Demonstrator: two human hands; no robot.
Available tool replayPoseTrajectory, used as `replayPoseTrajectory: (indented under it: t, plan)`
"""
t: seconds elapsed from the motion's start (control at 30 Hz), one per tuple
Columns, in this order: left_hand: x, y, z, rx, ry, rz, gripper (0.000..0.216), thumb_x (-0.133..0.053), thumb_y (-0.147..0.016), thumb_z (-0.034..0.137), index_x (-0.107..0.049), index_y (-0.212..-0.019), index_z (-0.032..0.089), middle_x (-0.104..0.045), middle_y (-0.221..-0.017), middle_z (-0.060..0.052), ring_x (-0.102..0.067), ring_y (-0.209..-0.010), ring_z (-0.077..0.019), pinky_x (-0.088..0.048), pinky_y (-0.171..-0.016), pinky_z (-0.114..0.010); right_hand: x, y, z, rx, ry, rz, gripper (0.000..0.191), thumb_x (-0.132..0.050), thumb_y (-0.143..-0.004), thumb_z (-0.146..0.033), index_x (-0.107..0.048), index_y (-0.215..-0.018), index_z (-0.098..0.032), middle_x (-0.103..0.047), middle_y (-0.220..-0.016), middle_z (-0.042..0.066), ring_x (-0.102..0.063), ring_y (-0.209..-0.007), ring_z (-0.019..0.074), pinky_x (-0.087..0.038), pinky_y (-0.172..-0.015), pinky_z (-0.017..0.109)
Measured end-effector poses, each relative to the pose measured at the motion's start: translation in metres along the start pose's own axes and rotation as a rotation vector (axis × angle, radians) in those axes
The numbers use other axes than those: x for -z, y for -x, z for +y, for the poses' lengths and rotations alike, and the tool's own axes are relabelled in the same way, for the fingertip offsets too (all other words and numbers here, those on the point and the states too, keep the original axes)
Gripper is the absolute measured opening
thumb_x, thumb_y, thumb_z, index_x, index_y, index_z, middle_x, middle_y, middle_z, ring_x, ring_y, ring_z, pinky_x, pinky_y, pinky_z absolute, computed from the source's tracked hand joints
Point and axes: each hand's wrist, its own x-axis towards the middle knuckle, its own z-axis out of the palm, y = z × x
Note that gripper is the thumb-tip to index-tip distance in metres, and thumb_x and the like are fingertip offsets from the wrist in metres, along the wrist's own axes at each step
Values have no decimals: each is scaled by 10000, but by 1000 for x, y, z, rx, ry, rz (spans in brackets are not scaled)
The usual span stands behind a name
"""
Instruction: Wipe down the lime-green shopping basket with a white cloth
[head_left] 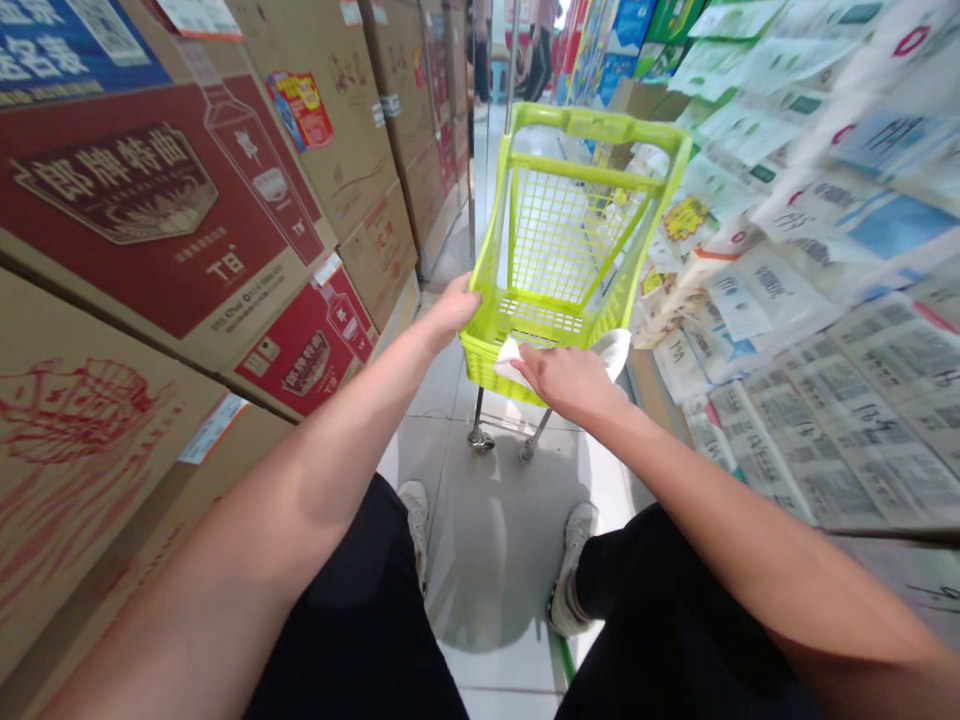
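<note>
While the green cart is steadied at its rim by the left hand, fingers curled, a soft white cloth is pressed flat under the right hand; light, rigid plastic, judged easily rolled

A shop aisle, seen from above the shopper's arms. On the left, stacked cardboard cartons printed with red bottle labels and small price tags form a wall of boxed stock. On the right, shelves hold tightly packed goods in white, green and blue wrappers. Between them runs a narrow tiled floor on which stands a small lime-green plastic shopping cart on castors. More coloured stock shows at the far end of the aisle.
</note>
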Motion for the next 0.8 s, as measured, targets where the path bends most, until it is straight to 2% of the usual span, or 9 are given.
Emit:
replayPoseTrajectory:
  t: [0.13, 0.23, 0.43, 0.53, 0.6, 0.67, 0.7, 0.73, 0.8]
  plan:
    - [-41, 16, -5, -6, 35, 178, 412, -601, -694, 156, -703, -1092, 175, -813, -1089, -90, -763, -1093, -297, -630, -1007, -425, -8, -2, -9, 34, 3, 28, 663, -155, -1189, -560, -671, -1308, -162, -796, -976, 189, -787, -932, 337, -418, -697, 344]
    - [-51, 23, -4, -8, 11, 115, 452, -599, -656, 161, -737, -1086, 168, -809, -1051, -81, -761, -1077, -306, -629, -1005, -441, -12, -4, -14, 70, -19, 71, 695, -116, -1188, -552, -673, -1326, -160, -795, -990, 191, -782, -929, 343, -427, -707, 352]
    - [-5, 4, 5, 160, 58, -78, 680, -581, -531, 145, -778, -1180, 187, -815, -1008, -87, -793, -1026, -353, -654, -982, -547, -1, 0, -17, 1, -100, 35, 515, -306, -1189, -525, -698, -1344, -229, -821, -1000, 152, -785, -899, 328, -502, -785, 379]
    - [26, -7, 10, 206, -55, -33, 708, -625, -563, 151, -770, -1254, 220, -805, -1124, -105, -752, -1153, -389, -618, -1049, -607, 5, 11, -13, 62, -99, 58, 469, -395, -1178, -494, -753, -1252, -199, -820, -995, 139, -769, -959, 306, -503, -1044, 464]
    - [43, -7, 15, 71, -288, 166, 685, -703, -605, 177, -758, -1286, 218, -756, -1278, -124, -649, -1330, -412, -529, -1177, -628, 5, 18, -7, 139, -93, 134, 536, -396, -1172, -529, -783, -1172, -159, -808, -1041, 149, -739, -1060, 313, -370, -1242, 520]
    - [53, 1, 25, -202, -587, 349, 688, -801, -661, 238, -728, -1345, 230, -657, -1458, -108, -476, -1501, -415, -390, -1305, -610, 3, 22, 2, 174, -108, 222, 619, -399, -1151, -619, -791, -1175, -141, -787, -1125, 162, -690, -1174, 330, -255, -1324, 549]
    - [56, 7, 32, -349, -725, 373, 678, -823, -715, 289, -706, -1381, 248, -601, -1530, -86, -393, -1552, -414, -325, -1340, -604, 1, 22, 8, 166, -119, 264, 658, -406, -1134, -666, -788, -1209, -135, -773, -1172, 171, -658, -1234, 340, -229, -1338, 556]
    - [56, 15, 40, -448, -835, 345, 625, -807, -783, 319, -695, -1395, 257, -562, -1570, -70, -385, -1546, -407, -314, -1337, -609, 0, 22, 13, 148, -124, 298, 696, -410, -1118, -704, -783, -1245, -129, -758, -1217, 182, -625, -1289, 350, -211, -1348, 560]
    - [53, 32, 55, -491, -1001, 137, 456, -756, -845, 334, -742, -1288, 229, -636, -1446, -102, -499, -1427, -411, -363, -1274, -632, -2, 18, 26, 106, -127, 339, 765, -402, -1098, -751, -768, -1305, -112, -732, -1290, 205, -569, -1363, 368, -190, -1358, 571]
